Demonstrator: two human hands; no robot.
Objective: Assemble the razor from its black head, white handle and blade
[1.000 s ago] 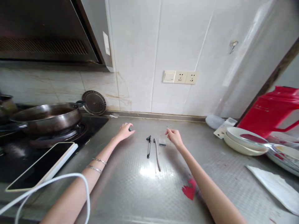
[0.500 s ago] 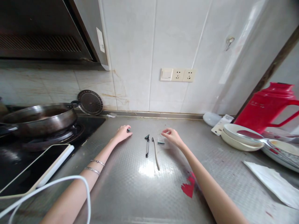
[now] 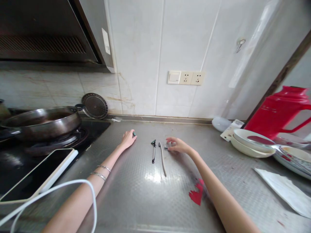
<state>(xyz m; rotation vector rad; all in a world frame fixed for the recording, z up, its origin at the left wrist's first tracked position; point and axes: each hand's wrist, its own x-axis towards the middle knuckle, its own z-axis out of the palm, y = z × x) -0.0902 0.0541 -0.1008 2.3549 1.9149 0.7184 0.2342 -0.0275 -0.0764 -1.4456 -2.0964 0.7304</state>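
My left hand [image 3: 128,139] rests on the steel counter near the hob, its fingers closed round a small dark-green piece [image 3: 134,133] that is mostly hidden. On the right, my right hand [image 3: 179,145] has its fingers bent about a small clear plastic case [image 3: 166,145] with a dark strip along its near edge; the hand partly covers the case. Between the hands lie a black-and-silver razor [image 3: 154,152], its dark head pointing away from me, and just right of it a pale toothbrush [image 3: 162,160] with a grey head.
A pan [image 3: 43,121] stands on the hob at left, with a phone [image 3: 36,174] at its front and a white cable [image 3: 80,182] crossing my left forearm. Bowls [image 3: 252,149], a red thermos jug [image 3: 279,111] and a white paper [image 3: 284,191] are at right. A red heart-shaped patch [image 3: 197,193] lies near my right forearm.
My right hand has come lower and nearer, its fingers now curved around the clear case instead of at its top corner. The left hand stays nearly where it was, with its dark-green piece.
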